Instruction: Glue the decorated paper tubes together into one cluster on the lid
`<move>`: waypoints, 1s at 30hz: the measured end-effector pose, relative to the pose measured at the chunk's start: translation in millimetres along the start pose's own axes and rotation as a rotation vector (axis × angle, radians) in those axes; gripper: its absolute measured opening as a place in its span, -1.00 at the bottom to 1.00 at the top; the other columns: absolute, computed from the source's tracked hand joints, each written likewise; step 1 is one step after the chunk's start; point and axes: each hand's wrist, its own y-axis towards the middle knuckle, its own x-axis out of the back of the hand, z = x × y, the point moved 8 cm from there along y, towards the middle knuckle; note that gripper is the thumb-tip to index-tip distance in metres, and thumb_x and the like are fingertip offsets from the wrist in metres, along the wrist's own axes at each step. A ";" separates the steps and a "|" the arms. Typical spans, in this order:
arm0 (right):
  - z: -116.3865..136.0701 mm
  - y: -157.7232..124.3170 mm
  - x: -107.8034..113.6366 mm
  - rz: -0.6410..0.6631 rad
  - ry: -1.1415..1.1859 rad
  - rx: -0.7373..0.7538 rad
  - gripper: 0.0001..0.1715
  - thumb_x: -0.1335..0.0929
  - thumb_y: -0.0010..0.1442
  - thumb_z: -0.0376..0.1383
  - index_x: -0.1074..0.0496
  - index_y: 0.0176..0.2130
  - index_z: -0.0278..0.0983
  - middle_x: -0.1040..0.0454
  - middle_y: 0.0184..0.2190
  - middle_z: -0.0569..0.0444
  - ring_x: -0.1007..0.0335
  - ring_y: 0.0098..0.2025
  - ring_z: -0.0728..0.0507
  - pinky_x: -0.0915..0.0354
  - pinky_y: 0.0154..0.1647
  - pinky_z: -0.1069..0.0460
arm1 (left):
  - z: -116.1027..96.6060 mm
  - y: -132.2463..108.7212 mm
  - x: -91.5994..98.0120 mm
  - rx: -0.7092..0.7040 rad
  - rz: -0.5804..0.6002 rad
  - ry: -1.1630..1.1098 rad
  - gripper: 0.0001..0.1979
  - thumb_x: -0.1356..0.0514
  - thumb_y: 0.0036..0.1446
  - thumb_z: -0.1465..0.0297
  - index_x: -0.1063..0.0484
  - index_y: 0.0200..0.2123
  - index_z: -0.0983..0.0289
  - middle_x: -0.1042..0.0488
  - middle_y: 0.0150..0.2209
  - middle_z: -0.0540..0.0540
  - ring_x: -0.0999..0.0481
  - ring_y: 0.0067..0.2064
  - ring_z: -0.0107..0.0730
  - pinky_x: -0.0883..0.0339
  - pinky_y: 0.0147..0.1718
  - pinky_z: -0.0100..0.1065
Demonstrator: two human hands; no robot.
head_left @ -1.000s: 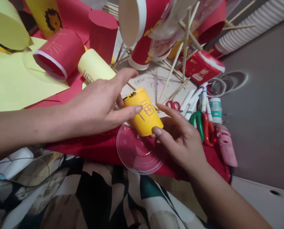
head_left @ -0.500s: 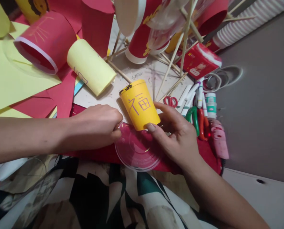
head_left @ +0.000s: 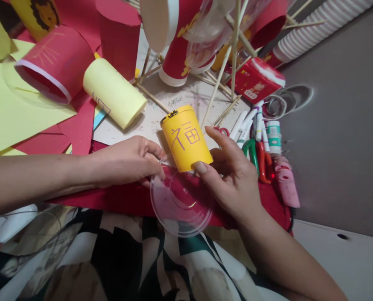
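A yellow paper-covered cup, with a purple Chinese character drawn on its side and black marks on its far rim, leans away over the table edge. My right hand holds it from the right, thumb at its near end and index finger lifted off; the other fingers are partly hidden. Below the cup lies a round clear plastic lid, overhanging the red table cover. My left hand is closed, its thumb and fingers pinching the lid's left rim, just left of the cup.
A pale yellow paper tube and red paper cylinders lie at the left among coloured sheets. Wooden sticks stand behind the cup. Markers, green-handled scissors and a pink glue gun lie at the right.
My left hand has gone from a fist beside the lid to pinching its rim. The lid has shifted slightly toward me. My right hand still holds the yellow cup.
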 end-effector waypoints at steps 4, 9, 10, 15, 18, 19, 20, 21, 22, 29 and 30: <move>8.0 -1.0 -2.5 0.021 -0.033 0.046 -0.25 -0.44 0.29 -0.03 -0.26 0.36 -0.09 -0.44 -0.44 0.16 -0.34 -0.57 -0.09 -0.35 -0.57 -0.04 | 5.2 -0.7 -1.8 0.079 -0.036 -0.114 -0.79 -0.31 -0.10 0.56 -0.42 -0.36 0.24 -0.69 -0.37 0.09 -0.66 -0.37 -0.38 -0.51 -0.30 -0.38; 17.0 -1.6 -0.9 -0.014 -0.133 0.095 -0.21 -0.41 0.31 0.03 -0.20 0.39 -0.08 -0.43 -0.47 0.15 -0.36 -0.58 -0.11 -0.37 -0.57 -0.05 | -1.9 1.0 -7.6 -0.040 0.102 -0.184 -0.81 -0.42 0.00 0.47 -0.49 -0.31 0.27 -0.68 -0.33 0.10 -0.69 -0.27 -0.34 -0.52 -0.19 -0.33; 18.0 -1.7 -1.1 -0.013 -0.151 0.102 -0.18 -0.41 0.31 0.04 -0.17 0.41 -0.07 -0.43 -0.47 0.15 -0.36 -0.59 -0.11 -0.36 -0.58 -0.05 | -5.1 0.7 -10.1 -0.086 0.152 -0.180 -0.80 -0.44 0.04 0.41 -0.53 -0.28 0.28 -0.69 -0.31 0.11 -0.68 -0.27 -0.36 -0.51 -0.18 -0.34; 26.3 -3.5 -4.6 -0.009 -0.222 0.160 -0.06 -0.42 0.30 0.07 -0.07 0.47 -0.10 -0.60 -0.33 0.03 -0.49 -0.51 -0.16 -0.39 -0.53 -0.05 | -8.8 -2.3 -17.3 -0.167 0.251 -0.129 -0.66 -0.51 0.07 0.23 -0.63 -0.15 0.30 -0.70 -0.21 0.14 -0.66 -0.22 -0.38 -0.49 -0.11 -0.36; 36.7 -4.7 -6.7 -0.032 -0.275 0.219 -0.04 -0.42 0.28 0.09 -0.10 0.46 -0.14 -0.67 -0.14 -0.10 -0.60 -0.39 -0.21 -0.41 -0.50 -0.05 | -6.5 -3.7 -14.2 -0.153 0.203 -0.158 -0.57 -0.54 0.01 0.22 -0.61 -0.10 0.30 -0.69 -0.20 0.13 -0.65 -0.21 -0.38 -0.49 -0.07 -0.32; 40.1 -4.7 -7.1 -0.040 -0.292 0.234 -0.04 -0.43 0.27 0.10 -0.12 0.46 -0.15 -0.67 -0.07 -0.13 -0.61 -0.37 -0.22 -0.42 -0.49 -0.05 | -6.2 -4.5 -13.7 -0.152 0.196 -0.166 -0.54 -0.55 0.00 0.23 -0.60 -0.07 0.29 -0.68 -0.18 0.14 -0.66 -0.20 -0.37 -0.49 -0.06 -0.31; 43.2 -4.6 -7.2 -0.047 -0.307 0.244 -0.05 -0.42 0.26 0.11 -0.14 0.45 -0.16 -0.66 -0.01 -0.15 -0.62 -0.34 -0.23 -0.43 -0.48 -0.06 | -6.1 -5.3 -13.5 -0.151 0.195 -0.171 -0.51 -0.57 -0.02 0.24 -0.59 -0.05 0.29 -0.68 -0.16 0.15 -0.66 -0.19 -0.35 -0.49 -0.05 -0.31; 45.9 -4.4 -7.2 -0.050 -0.318 0.251 -0.05 -0.42 0.26 0.11 -0.16 0.44 -0.17 -0.64 0.06 -0.17 -0.63 -0.33 -0.23 -0.45 -0.46 -0.06 | -6.2 -5.9 -13.1 -0.151 0.190 -0.177 -0.49 -0.57 -0.04 0.26 -0.58 -0.04 0.29 -0.68 -0.14 0.16 -0.66 -0.17 -0.34 -0.49 -0.04 -0.30; 48.3 -4.2 -7.1 -0.052 -0.325 0.256 -0.06 -0.42 0.26 0.11 -0.18 0.43 -0.18 -0.61 0.12 -0.19 -0.64 -0.31 -0.23 -0.46 -0.44 -0.07 | -6.2 -6.3 -12.6 -0.149 0.183 -0.179 -0.48 -0.58 -0.06 0.28 -0.58 -0.04 0.29 -0.68 -0.13 0.17 -0.66 -0.17 -0.32 -0.49 -0.04 -0.29; 54.0 -7.3 -8.6 -0.029 -0.367 0.258 -0.03 -0.39 0.26 0.17 -0.20 0.43 -0.26 -0.59 0.15 -0.21 -0.63 -0.33 -0.20 -0.51 -0.37 -0.07 | -10.6 -7.3 -13.5 -0.173 0.173 -0.204 -0.53 -0.56 -0.02 0.24 -0.61 -0.07 0.29 -0.67 -0.05 0.18 -0.65 -0.17 -0.34 -0.50 -0.14 -0.40; 53.5 -7.8 -9.5 -0.026 -0.377 0.259 -0.02 -0.38 0.26 0.18 -0.20 0.43 -0.27 -0.61 0.14 -0.20 -0.63 -0.35 -0.19 -0.51 -0.37 -0.07 | -11.4 -7.4 -13.7 -0.179 0.175 -0.209 -0.54 -0.55 -0.02 0.25 -0.61 -0.07 0.30 -0.68 -0.06 0.18 -0.64 -0.18 -0.35 -0.50 -0.14 -0.41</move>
